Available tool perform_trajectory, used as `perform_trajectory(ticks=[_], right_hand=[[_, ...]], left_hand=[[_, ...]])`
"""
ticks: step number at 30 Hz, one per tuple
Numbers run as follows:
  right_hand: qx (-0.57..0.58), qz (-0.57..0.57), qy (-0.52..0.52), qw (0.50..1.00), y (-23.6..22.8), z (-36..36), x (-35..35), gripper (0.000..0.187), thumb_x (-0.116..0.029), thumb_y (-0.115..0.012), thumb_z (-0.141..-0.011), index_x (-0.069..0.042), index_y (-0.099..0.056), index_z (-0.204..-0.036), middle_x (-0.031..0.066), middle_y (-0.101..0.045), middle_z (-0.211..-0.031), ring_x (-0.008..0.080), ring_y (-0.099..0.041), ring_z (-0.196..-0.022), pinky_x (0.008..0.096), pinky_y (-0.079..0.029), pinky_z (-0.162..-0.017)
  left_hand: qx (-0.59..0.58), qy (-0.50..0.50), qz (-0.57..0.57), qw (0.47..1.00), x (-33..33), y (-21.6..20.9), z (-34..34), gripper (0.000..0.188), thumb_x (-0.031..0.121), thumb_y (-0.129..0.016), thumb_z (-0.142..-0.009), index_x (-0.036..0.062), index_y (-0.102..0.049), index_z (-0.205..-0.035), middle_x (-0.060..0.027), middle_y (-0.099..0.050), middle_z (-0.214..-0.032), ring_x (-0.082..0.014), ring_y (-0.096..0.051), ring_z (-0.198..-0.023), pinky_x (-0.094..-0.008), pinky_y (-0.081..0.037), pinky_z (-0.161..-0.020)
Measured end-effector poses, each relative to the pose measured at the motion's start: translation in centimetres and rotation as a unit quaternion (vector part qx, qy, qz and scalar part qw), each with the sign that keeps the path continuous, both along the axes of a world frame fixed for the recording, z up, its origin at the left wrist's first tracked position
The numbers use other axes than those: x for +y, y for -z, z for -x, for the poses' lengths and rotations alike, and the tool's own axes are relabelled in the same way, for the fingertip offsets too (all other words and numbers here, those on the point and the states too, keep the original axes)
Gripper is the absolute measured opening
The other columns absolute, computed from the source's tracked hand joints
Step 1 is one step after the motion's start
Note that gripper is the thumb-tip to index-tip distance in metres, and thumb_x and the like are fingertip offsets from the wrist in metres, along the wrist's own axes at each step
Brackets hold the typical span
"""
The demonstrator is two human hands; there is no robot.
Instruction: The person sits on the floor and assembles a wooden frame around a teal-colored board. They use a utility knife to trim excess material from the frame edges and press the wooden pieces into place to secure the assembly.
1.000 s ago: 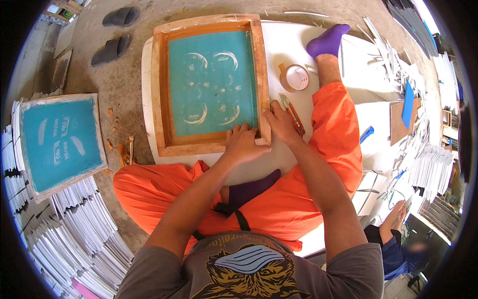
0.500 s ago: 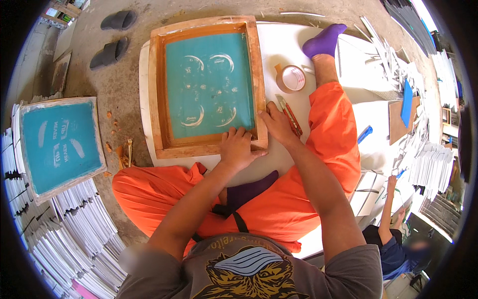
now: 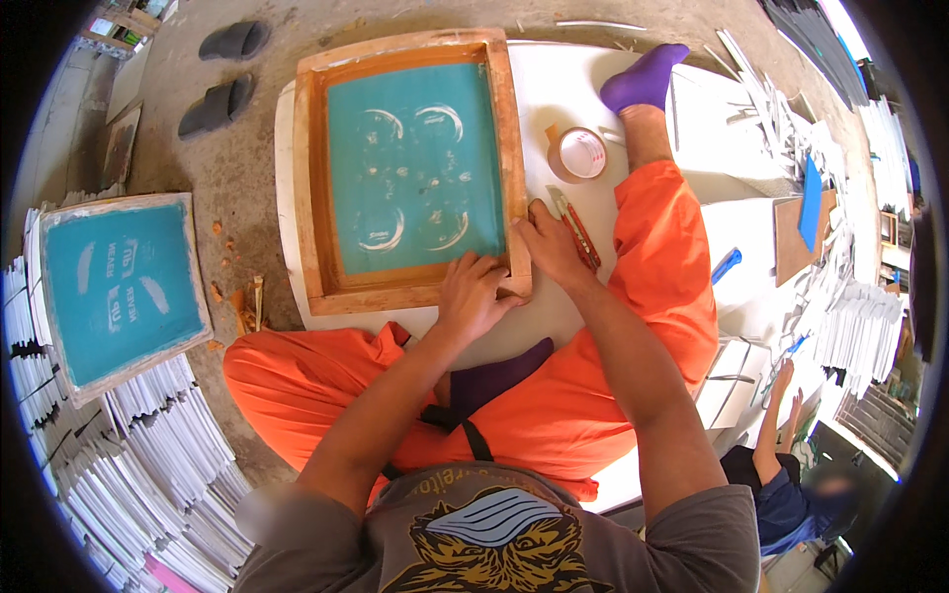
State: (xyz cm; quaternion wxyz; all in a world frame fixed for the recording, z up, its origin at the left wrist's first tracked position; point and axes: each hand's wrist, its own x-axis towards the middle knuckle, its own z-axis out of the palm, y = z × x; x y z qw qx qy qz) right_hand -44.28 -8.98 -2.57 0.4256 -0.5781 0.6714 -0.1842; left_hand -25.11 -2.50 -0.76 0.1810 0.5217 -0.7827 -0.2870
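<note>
A wooden-framed screen-printing frame (image 3: pixel 395 299) with teal mesh and pale curved markings lies in front of me on a white board (image 3: pixel 289 188). At its near right corner, my left hand (image 3: pixel 476 295) curls its fingers over the near rail, thumb against the outer side. My right hand (image 3: pixel 547 240) grips the right rail just above that corner, its fingertips partly hidden. Close to the right hand lie red-handled cutters or pens (image 3: pixel 576 229), too small to tell which. Beyond them sits a roll of brown tape (image 3: pixel 579 155).
A second teal screen (image 3: pixel 129 296) leans on stacked white sheets (image 3: pixel 168 445) at the left. Dark slippers (image 3: pixel 234 41) lie on the far floor. My outstretched leg (image 3: pixel 662 227) borders the right side. Offcuts (image 3: pixel 771 109) and a co-worker (image 3: pixel 781 494) are farther right.
The screen-printing frame has shifted very slightly away from me. My left hand has slid a little to the right along the corner. The co-worker's hands have moved at the right.
</note>
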Motion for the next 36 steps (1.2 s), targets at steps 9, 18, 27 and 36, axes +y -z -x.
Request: perform_trajectory(ticks=[9, 18, 27, 36], right_hand=[[-0.002, 0.009, 0.001, 1.0, 0.6, 0.1, 0.0, 0.036, -0.036, -0.062, -0.101, -0.002, -0.05, -0.101, 0.0274, -0.064, -0.087, 0.0498, -0.066, -0.086, 0.0559, -0.048, -0.077], [-0.015, 0.006, 0.008, 1.0, 0.3, 0.1, 0.0, 0.035, -0.034, -0.062, -0.1, -0.001, -0.051, -0.101, 0.0285, -0.066, -0.087, 0.0506, -0.066, -0.085, 0.0564, -0.048, -0.076], [-0.004, -0.005, 0.013, 1.0, -0.1, 0.2, -0.1, 0.036, -0.034, -0.062, -0.1, 0.0, -0.051, -0.101, 0.0289, -0.066, -0.088, 0.0504, -0.066, -0.087, 0.0557, -0.049, -0.078], [-0.008, 0.099, -0.01, 0.995, -4.6, 0.2, -1.0, 0.027, -0.024, -0.068, -0.098, 0.002, -0.066, -0.106, 0.02, -0.069, -0.087, 0.0329, -0.069, -0.082, 0.0433, -0.054, -0.076]], left_hand=[[-0.078, -0.077, -0.07, 0.992, 0.3, -2.1, 2.5, 0.064, 0.055, -0.088, -0.07, 0.0053, -0.078, -0.109, -0.0107, -0.065, -0.111, -0.0326, -0.055, -0.113, -0.0508, -0.04, -0.101], [-0.06, -0.064, 0.026, 0.996, 0.7, -1.1, 1.3, 0.059, 0.052, -0.089, -0.068, 0.0045, -0.078, -0.102, -0.0115, -0.066, -0.107, -0.0322, -0.06, -0.107, -0.0478, -0.046, -0.092], [0.021, -0.024, 0.05, 0.998, 0.7, 0.1, 1.0, 0.053, 0.045, -0.091, -0.069, 0.0035, -0.076, -0.099, -0.0129, -0.068, -0.105, -0.0345, -0.063, -0.104, -0.0462, -0.051, -0.088], [0.014, -0.015, -0.057, 0.998, 0.4, -1.3, -3.4, 0.067, 0.047, -0.09, -0.071, 0.0019, -0.071, -0.117, -0.0148, -0.068, -0.12, -0.0374, -0.064, -0.113, -0.047, -0.053, -0.096]])
